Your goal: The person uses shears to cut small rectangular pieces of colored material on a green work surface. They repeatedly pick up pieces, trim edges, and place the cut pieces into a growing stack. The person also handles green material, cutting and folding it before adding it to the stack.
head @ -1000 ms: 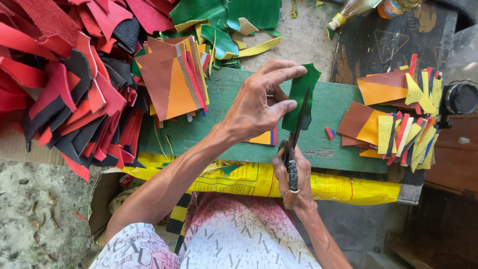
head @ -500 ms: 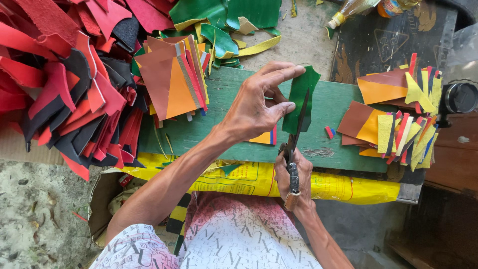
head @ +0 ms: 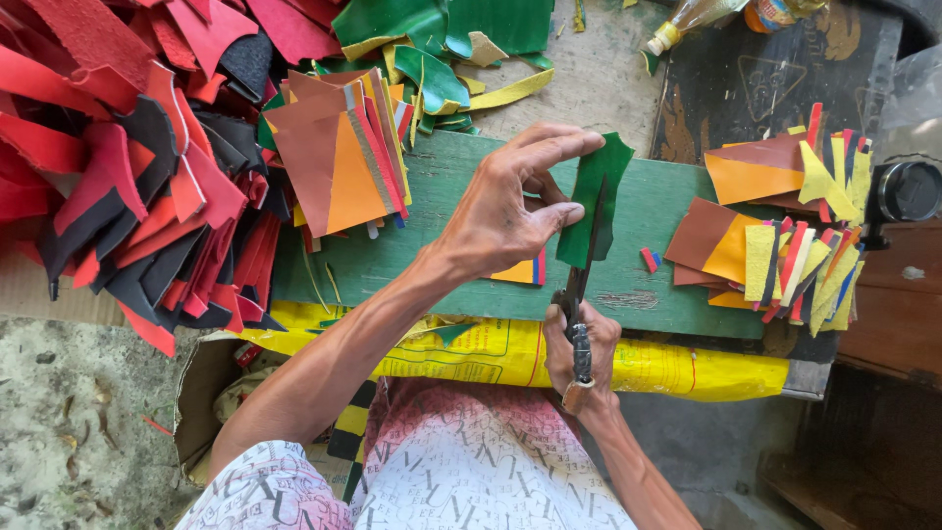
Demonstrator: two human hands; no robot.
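Nothing has shifted: left hand (head: 510,211) pinches the green leather piece (head: 597,201), right hand (head: 581,345) grips the scissors (head: 581,285)

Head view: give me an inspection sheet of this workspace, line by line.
Surface: green board, scuffed, laid over a yellow sack.
Job's things: green piece held upright; scissors with blades against it.
Clutter: red and black offcuts heaped on the left; brown and orange stack behind the board; mixed coloured strips on the right; green scraps at the top.
Hands: left hand pinches the green piece; right hand grips the scissors.
Cables: nothing seen.
Surroundings: bottle lying at the top; bare ground at lower left.
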